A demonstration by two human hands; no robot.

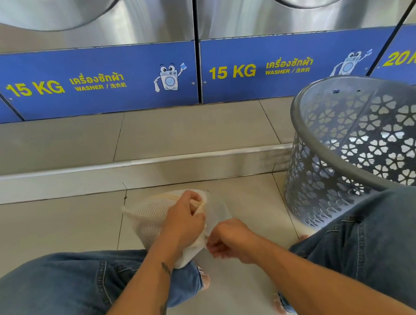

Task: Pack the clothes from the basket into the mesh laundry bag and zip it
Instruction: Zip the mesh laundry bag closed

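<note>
A white mesh laundry bag (147, 215) lies on the floor tiles between my knees, bulging with pale cloth inside. My left hand (183, 221) grips the bag's upper edge, fingers curled over it. My right hand (228, 239) pinches the bag's edge near its lower right corner, where the zip seems to be; the zip pull itself is hidden by my fingers. A grey perforated laundry basket (352, 138) stands tilted at the right, by my right knee. Its inside is mostly hidden; a scrap of something patterned shows at the far right edge.
Two steel 15 KG washers (101, 76) with blue panels stand ahead on a raised tiled step with a metal edge (129, 167). My jeans-clad legs (48, 297) frame the bag on both sides. Light floor tiles surround it.
</note>
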